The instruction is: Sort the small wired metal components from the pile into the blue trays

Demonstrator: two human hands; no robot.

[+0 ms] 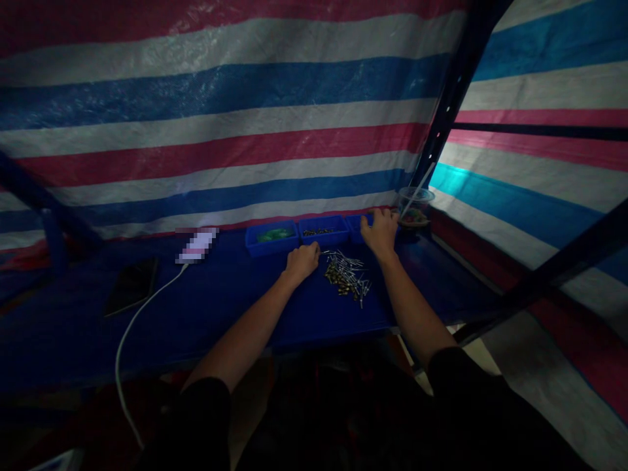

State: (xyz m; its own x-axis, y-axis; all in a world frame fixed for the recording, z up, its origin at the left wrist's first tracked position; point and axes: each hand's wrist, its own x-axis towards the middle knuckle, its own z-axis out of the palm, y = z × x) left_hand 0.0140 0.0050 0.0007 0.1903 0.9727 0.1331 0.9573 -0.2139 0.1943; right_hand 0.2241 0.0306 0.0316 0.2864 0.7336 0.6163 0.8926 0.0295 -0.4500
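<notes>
Backdrop: striped tarp (220,118) in red, white and blue hangs behind a blue bench (220,307), dimly lit.
Far left: dark phone (131,285) lying flat, white cable (142,314) running off the front edge.
Bins: green bin (271,237) with something green in it; middle bin (324,230) with small dark bits; third bin (356,226) mostly hidden, contents unclear.
Left hand: I see my left hand (301,260) curled into a loose fist on the bench — whether it holds anything I cannot tell.
Pile: small metal-legged parts (346,275) heaped just right of that hand, in front of the middle bin.
Right hand: right hand (380,232) spread flat, fingers at the third bin — beyond the pile.
Far right: clear cup (415,206) with a straw.
</notes>
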